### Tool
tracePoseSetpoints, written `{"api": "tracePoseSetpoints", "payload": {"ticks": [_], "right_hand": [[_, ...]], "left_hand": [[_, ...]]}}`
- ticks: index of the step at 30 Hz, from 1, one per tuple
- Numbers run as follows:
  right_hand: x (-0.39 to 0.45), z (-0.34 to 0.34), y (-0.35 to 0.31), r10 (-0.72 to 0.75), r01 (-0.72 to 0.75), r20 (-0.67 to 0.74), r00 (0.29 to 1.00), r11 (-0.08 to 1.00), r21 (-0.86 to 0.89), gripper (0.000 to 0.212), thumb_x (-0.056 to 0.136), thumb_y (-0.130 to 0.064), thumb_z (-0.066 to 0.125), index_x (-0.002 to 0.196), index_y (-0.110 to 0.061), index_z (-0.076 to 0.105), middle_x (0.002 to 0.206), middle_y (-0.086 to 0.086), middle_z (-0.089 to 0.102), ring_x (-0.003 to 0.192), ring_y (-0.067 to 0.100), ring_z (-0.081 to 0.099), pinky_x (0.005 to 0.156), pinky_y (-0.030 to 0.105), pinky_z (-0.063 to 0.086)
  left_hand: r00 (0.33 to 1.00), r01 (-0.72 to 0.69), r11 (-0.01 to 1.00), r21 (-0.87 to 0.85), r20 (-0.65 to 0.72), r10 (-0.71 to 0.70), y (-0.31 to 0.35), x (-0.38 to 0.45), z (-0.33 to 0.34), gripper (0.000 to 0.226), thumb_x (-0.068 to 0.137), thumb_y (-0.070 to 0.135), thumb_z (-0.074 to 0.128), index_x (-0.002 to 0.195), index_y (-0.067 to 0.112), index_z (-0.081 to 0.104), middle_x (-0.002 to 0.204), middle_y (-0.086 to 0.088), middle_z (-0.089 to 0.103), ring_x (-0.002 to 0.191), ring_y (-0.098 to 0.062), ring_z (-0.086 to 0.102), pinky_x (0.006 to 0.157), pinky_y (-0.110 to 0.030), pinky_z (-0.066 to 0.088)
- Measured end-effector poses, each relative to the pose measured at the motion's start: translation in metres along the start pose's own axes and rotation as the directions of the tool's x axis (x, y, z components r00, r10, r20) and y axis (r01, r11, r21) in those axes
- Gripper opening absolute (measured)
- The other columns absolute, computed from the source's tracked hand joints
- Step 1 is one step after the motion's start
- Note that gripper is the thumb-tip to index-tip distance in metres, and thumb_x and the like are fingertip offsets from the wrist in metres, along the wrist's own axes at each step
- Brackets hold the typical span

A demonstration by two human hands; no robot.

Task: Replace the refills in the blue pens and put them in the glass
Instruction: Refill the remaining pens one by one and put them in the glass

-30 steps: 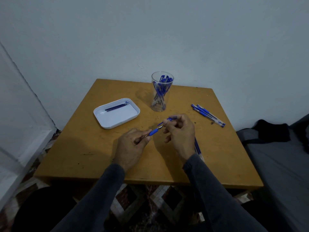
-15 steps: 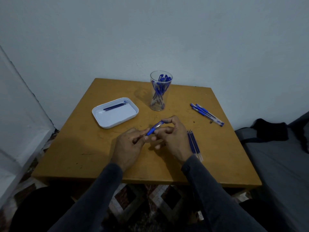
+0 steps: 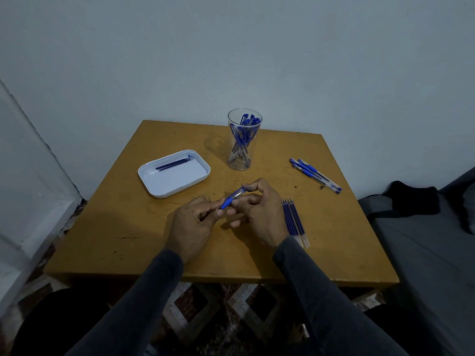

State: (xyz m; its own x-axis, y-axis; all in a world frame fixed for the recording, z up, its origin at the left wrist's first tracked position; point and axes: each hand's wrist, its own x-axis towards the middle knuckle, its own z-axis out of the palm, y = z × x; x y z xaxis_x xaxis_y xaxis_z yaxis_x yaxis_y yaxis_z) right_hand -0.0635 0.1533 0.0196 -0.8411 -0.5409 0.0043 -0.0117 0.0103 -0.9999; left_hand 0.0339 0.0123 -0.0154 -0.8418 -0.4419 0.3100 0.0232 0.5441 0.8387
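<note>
- We hold one blue pen [image 3: 232, 199] between both hands, above the middle of the desk [image 3: 128, 227], tilted with its far end up and to the right.
- Our left hand [image 3: 191, 224] pinches the pen's lower end, at the blue grip, between thumb and fingertips.
- Our right hand [image 3: 259, 209] curls round the upper part of the barrel, index finger and thumb closed on it, the lower fingers loosely bent beneath.
- The glass [image 3: 243, 139] stands upright toward the back of the desk, beyond our hands, with several blue pens leaning inside it.
- A row of refills [image 3: 294, 222] lies flat just beside our right wrist, side by side.
- A small group of loose pens [image 3: 314, 175] lies near the right edge of the desk, well apart from the glass.
- A white tray [image 3: 177, 181] sits left of the glass, with thin dark refills lying along its far side.
- Dark sleeves cover both our forearms.
</note>
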Motion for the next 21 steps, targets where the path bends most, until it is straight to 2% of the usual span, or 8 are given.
{"api": "tracePoseSetpoints", "payload": {"ticks": [2, 7, 10, 12, 15, 19, 21], "right_hand": [[0.001, 0.001, 0.0, 0.01, -0.01, 0.009, 1.0, 1.0, 0.001, 0.026, 0.097, 0.004, 0.062, 0.113, -0.012, 0.05, 0.083, 0.024, 0.073, 0.069, 0.03, 0.074, 0.05, 0.034, 0.06], [0.002, 0.001, -0.001, 0.013, -0.013, 0.014, 1.0, 1.0, 0.01, 0.032, 0.096, -0.001, 0.066, 0.118, -0.016, 0.048, 0.086, 0.019, 0.076, 0.075, 0.036, 0.075, 0.053, 0.04, 0.061], [0.006, 0.0, -0.004, -0.007, 0.008, -0.074, 0.997, 1.0, 0.007, 0.034, 0.093, -0.003, 0.071, 0.116, -0.018, 0.052, 0.084, 0.017, 0.075, 0.073, 0.038, 0.074, 0.052, 0.042, 0.061], [0.013, -0.003, -0.012, -0.063, 0.058, -0.165, 0.984, 0.998, -0.034, 0.034, 0.092, -0.004, 0.073, 0.115, -0.021, 0.055, 0.083, 0.013, 0.074, 0.073, 0.031, 0.074, 0.051, 0.042, 0.061], [0.027, -0.013, -0.031, -0.212, 0.169, -0.272, 0.938, 0.97, -0.172, 0.033, 0.093, -0.007, 0.072, 0.116, -0.024, 0.056, 0.081, 0.007, 0.071, 0.074, 0.022, 0.073, 0.05, 0.039, 0.061], [0.056, -0.023, -0.062, -0.415, 0.297, -0.353, 0.838, 0.891, -0.344, 0.034, 0.094, -0.011, 0.071, 0.117, -0.03, 0.055, 0.082, -0.002, 0.069, 0.073, 0.015, 0.071, 0.052, 0.044, 0.061], [0.07, -0.027, -0.08, -0.48, 0.338, -0.398, 0.781, 0.862, -0.378, 0.035, 0.093, -0.013, 0.072, 0.117, -0.03, 0.054, 0.081, -0.004, 0.069, 0.072, 0.015, 0.071, 0.054, 0.045, 0.061]], "left_hand": [[1.0, 0.003, 1.0, 0.003, -0.004, -0.003, 0.0, 0.0, 0.0, 0.031, 0.095, 0.013, 0.067, 0.123, 0.026, 0.069, 0.088, 0.006, 0.065, 0.082, -0.013, 0.058, 0.067, -0.021, 0.049], [1.0, 0.013, 1.0, -0.01, -0.014, -0.013, 0.003, 0.0, 0.002, 0.031, 0.096, 0.017, 0.066, 0.125, 0.029, 0.068, 0.093, 0.009, 0.066, 0.086, -0.008, 0.06, 0.071, -0.013, 0.048], [0.999, 0.038, 0.999, -0.038, -0.002, -0.039, 0.006, 0.002, 0.004, 0.035, 0.096, 0.019, 0.067, 0.13, 0.027, 0.066, 0.106, 0.015, 0.067, 0.096, 0.001, 0.061, 0.08, -0.014, 0.052], [0.999, 0.053, 0.999, -0.002, -0.003, -0.053, 0.007, 0.005, 0.005, 0.041, 0.096, 0.025, 0.067, 0.136, 0.029, 0.06, 0.115, 0.016, 0.066, 0.101, 0.003, 0.061, 0.085, -0.014, 0.053], [0.999, 0.037, 0.99, 0.133, 0.007, -0.038, 0.006, 0.017, 0.007, 0.051, 0.096, 0.033, 0.066, 0.145, 0.03, 0.052, 0.129, 0.013, 0.061, 0.112, -0.001, 0.059, 0.096, -0.022, 0.05], [0.994, -0.037, 0.932, 0.36, 0.114, -0.005, 0.009, 0.043, 0.015, 0.055, 0.099, 0.037, 0.059, 0.151, 0.028, 0.042, 0.144, 0.009, 0.05, 0.131, -0.009, 0.043, 0.103, -0.019, 0.03], [0.984, -0.086, 0.902, 0.422, 0.176, 0.011, 0.008, 0.058, 0.021, 0.053, 0.101, 0.039, 0.054, 0.151, 0.026, 0.042, 0.148, 0.007, 0.046, 0.135, -0.011, 0.04, 0.106, -0.021, 0.028]]}}
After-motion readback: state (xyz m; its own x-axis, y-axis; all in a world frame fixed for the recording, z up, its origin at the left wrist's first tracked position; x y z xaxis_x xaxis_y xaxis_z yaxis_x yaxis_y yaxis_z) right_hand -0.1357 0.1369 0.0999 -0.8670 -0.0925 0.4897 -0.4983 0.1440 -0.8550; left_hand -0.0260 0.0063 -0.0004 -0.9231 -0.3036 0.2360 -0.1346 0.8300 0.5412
